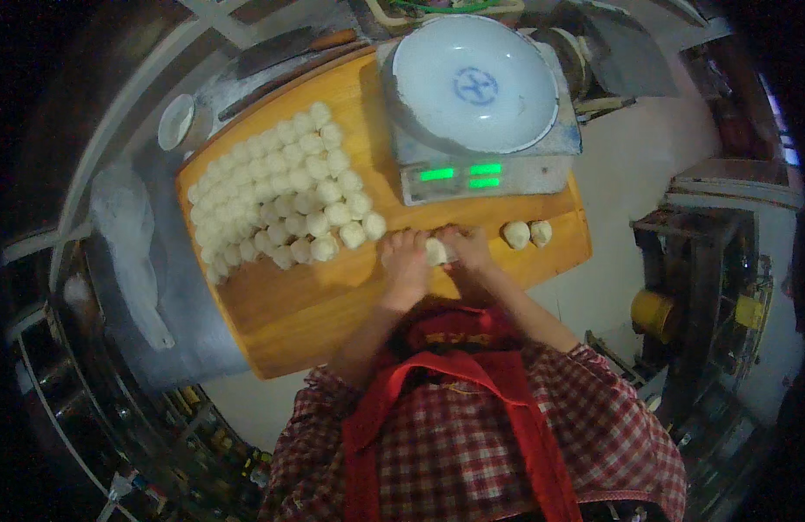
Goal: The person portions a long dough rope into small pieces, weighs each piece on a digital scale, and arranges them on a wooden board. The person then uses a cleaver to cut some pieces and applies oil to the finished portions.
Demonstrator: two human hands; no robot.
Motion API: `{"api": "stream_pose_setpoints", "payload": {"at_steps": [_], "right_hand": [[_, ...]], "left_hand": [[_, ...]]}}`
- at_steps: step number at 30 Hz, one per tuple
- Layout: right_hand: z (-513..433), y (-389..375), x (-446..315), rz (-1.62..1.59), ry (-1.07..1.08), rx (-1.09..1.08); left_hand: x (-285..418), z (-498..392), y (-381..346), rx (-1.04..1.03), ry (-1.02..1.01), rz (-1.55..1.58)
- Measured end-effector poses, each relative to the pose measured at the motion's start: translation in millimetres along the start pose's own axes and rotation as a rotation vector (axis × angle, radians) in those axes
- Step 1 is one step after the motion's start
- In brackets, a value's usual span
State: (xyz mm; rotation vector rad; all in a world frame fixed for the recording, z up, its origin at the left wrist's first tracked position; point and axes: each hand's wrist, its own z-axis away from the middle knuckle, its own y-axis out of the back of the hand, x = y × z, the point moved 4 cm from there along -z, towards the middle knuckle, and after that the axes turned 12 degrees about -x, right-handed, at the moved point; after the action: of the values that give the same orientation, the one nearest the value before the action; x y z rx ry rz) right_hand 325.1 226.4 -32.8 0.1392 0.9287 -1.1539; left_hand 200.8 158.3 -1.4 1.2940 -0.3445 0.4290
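Both my hands are low over the wooden board, side by side. A pale dough ball (436, 252) shows between them. My right hand (466, 246) has its fingers curled around the ball's right side. My left hand (405, 253) is bent downward just left of the ball, its palm side hidden, so what lies under it cannot be seen. Several rows of round dough balls (291, 169) cover the board's left part, the nearest close to my left fingers. Two more dough balls (516, 234) sit together to the right of my right hand.
A digital scale (526, 179) with lit green displays stands at the board's back right, bearing a white enamel basin (428, 65). Behind the wooden board (298, 333) lies a wooden-handled knife (334, 40). A small bowl (177, 122) and a plastic bag (125, 228) are left on the metal table (180, 326).
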Motion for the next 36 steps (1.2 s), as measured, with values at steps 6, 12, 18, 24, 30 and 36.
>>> {"api": "stream_pose_setpoints", "payload": {"at_steps": [6,12,18,24,30,36], "right_hand": [[-5.6,0.6,-1.9,0.114,0.053,0.158],[-14.8,8.8,18.1,-0.247,0.044,0.048],[39.5,-72.9,-88.3,-0.607,-0.108,-0.281],[-19.3,-32.5,-287.6,0.944,0.480,0.117],[-33.0,-8.2,-263.9,1.526,1.024,0.522],[31.8,-6.0,-122.9,0.614,0.174,0.073]], "left_hand": [[22.3,-15.7,-8.4,-0.013,0.034,0.162],[6.4,-23.7,-32.4,-0.031,0.053,0.025],[0.2,-28.0,-50.9,-0.163,0.063,0.040],[18.0,-36.0,-18.8,0.146,-0.039,-0.118],[6.4,-10.0,-8.5,0.169,-0.092,-0.135],[-20.7,4.1,-18.3,-0.127,0.087,-0.040]]}}
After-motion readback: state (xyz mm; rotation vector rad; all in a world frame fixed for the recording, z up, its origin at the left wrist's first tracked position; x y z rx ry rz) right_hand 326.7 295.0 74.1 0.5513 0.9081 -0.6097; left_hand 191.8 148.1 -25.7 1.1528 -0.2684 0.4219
